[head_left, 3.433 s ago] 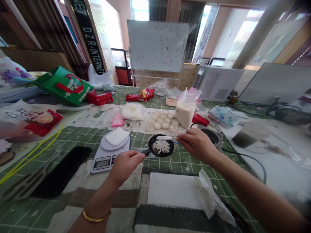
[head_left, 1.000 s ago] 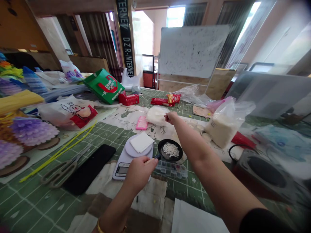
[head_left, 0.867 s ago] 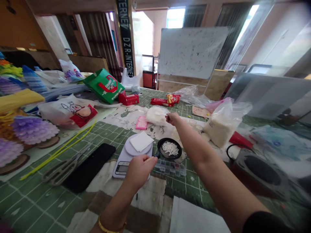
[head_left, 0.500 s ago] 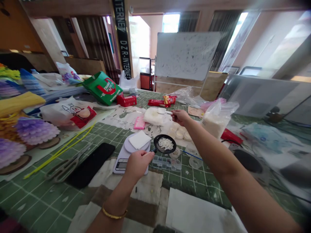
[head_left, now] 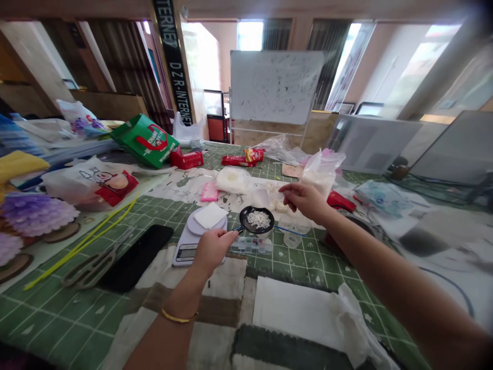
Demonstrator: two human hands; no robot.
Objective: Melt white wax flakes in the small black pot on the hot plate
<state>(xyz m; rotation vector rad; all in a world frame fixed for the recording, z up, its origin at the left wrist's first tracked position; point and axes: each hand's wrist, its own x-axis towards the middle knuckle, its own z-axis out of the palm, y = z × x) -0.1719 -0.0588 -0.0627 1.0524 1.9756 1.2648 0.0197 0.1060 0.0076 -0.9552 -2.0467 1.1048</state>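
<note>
Where the work sits: a green cutting mat (head_left: 73, 329) on the bench, beside a digital kitchen scale (head_left: 185, 254).
Left grip (head_left: 210, 252): closed on the handle of a small black pan (head_left: 265, 218), which holds white flakes (head_left: 258, 219), just behind a clear compartment box (head_left: 250, 245).
Right grip (head_left: 304, 200): open, empty, near a white piece (head_left: 261, 198).

The small black pan (head_left: 246, 213) has a smooth, matt finish, and the white granules (head_left: 258, 219) in it look rough and dull. From the pan:
- 9 o'clock: digital scale (head_left: 181, 245) — smooth white plastic.
- 6 o'clock: compartment box (head_left: 250, 245) — glossy clear plastic.
- 2 o'clock: bag (head_left: 319, 174) — thin, glossy plastic film.

The worktop (head_left: 50, 318) carries a matt green cutting mat.
</note>
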